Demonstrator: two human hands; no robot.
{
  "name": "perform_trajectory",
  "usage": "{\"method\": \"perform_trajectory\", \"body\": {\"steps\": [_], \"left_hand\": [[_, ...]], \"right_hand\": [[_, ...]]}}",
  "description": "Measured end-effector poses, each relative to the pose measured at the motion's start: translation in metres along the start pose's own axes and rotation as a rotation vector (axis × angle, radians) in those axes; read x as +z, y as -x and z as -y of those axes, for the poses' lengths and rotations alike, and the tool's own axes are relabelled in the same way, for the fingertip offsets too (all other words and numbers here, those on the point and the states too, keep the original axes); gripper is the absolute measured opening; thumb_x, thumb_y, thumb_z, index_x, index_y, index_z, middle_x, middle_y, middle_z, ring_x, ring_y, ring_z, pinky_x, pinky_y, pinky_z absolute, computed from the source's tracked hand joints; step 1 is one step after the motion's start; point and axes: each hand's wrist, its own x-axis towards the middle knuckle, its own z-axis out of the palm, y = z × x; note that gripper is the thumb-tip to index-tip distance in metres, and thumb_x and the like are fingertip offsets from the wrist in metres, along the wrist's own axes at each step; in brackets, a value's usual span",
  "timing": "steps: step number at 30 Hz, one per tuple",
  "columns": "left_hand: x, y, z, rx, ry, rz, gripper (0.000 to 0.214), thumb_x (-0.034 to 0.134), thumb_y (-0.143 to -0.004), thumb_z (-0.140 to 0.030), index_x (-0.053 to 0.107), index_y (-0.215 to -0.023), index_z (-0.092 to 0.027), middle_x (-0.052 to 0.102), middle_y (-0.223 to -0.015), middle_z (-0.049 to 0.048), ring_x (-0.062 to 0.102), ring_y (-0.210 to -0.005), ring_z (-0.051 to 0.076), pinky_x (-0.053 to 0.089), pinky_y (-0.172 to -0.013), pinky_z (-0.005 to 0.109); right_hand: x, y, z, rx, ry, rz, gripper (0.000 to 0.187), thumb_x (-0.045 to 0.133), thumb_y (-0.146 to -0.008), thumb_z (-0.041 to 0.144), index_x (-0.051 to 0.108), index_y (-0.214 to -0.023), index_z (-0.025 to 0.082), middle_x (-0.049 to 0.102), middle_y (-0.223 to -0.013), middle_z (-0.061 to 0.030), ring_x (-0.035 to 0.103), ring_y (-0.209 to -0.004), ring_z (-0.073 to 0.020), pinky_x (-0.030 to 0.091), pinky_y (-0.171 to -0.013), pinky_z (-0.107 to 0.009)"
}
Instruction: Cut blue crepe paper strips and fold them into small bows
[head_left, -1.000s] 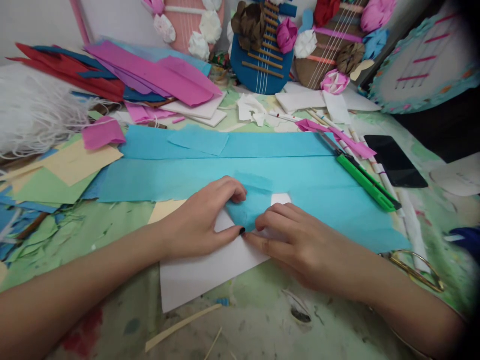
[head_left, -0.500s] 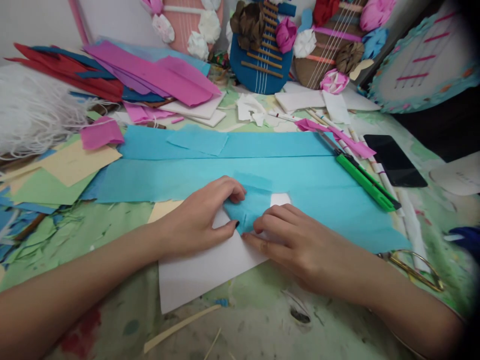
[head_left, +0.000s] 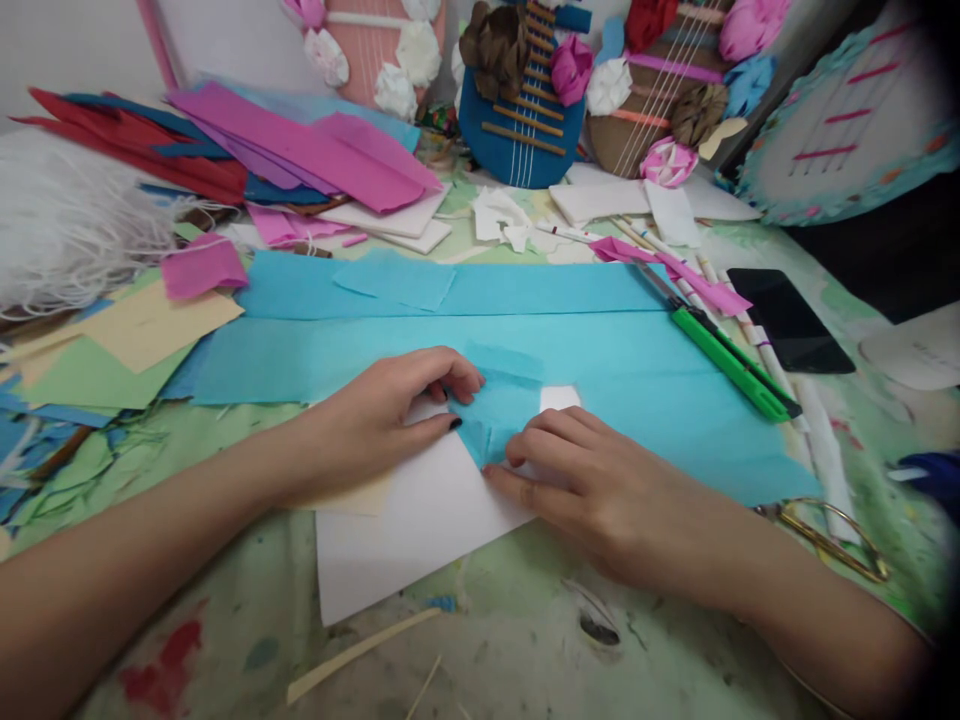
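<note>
A small piece of light blue tissue paper (head_left: 504,412) lies partly folded on a white sheet (head_left: 420,525) near the table's front. My left hand (head_left: 382,415) pinches the piece's left edge between thumb and fingers. My right hand (head_left: 592,480) rests flat on the white sheet, its fingertips pressing the piece's lower right edge. Long light blue tissue strips (head_left: 630,360) stretch across the table just behind both hands.
A green utility knife (head_left: 739,367) and a black phone (head_left: 787,320) lie to the right, gold scissors (head_left: 829,540) nearer me. Pink and red paper (head_left: 315,145) and white fluff (head_left: 67,220) are piled at the back left. Paper-flower craft guitars (head_left: 525,100) stand at the back.
My left hand has slid up and left along the blue piece, uncovering more of the white sheet. My right hand has hardly moved.
</note>
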Motion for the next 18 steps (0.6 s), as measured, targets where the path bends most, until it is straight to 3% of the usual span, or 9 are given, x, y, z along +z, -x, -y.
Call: {"method": "perform_trajectory", "body": {"steps": [10, 13, 18], "left_hand": [[-0.0004, -0.0001, 0.0025, -0.017, 0.053, -0.061, 0.023, 0.044, -0.081, -0.008, 0.058, -0.094, -0.021, 0.065, -0.105, 0.0027, 0.059, -0.102, 0.018, 0.048, -0.085, 0.031], [-0.0012, 0.0025, -0.0015, 0.080, 0.052, -0.095, 0.019, 0.048, -0.082, -0.009, 0.059, -0.092, -0.021, 0.064, -0.106, 0.0037, 0.060, -0.101, 0.017, 0.049, -0.085, 0.030], [0.0003, 0.0068, -0.0035, 0.307, -0.096, -0.045, 0.016, 0.055, -0.086, -0.013, 0.067, -0.091, -0.023, 0.063, -0.104, 0.0054, 0.061, -0.094, 0.016, 0.049, -0.081, 0.029]], "right_hand": [[0.0003, 0.0001, -0.0002, 0.004, -0.003, 0.013, 0.030, 0.036, -0.098, 0.016, 0.057, -0.119, 0.012, 0.056, -0.099, -0.0116, 0.044, -0.093, -0.0223, 0.038, -0.080, -0.039], [0.0011, 0.0009, -0.0014, 0.008, 0.007, -0.011, 0.030, 0.036, -0.098, 0.016, 0.057, -0.119, 0.014, 0.055, -0.096, -0.0096, 0.043, -0.088, -0.0212, 0.037, -0.080, -0.038], [0.0008, 0.0013, -0.0036, 0.004, 0.012, -0.031, 0.028, 0.038, -0.098, 0.016, 0.060, -0.116, 0.015, 0.055, -0.091, -0.0079, 0.045, -0.086, -0.0197, 0.038, -0.079, -0.036]]}}
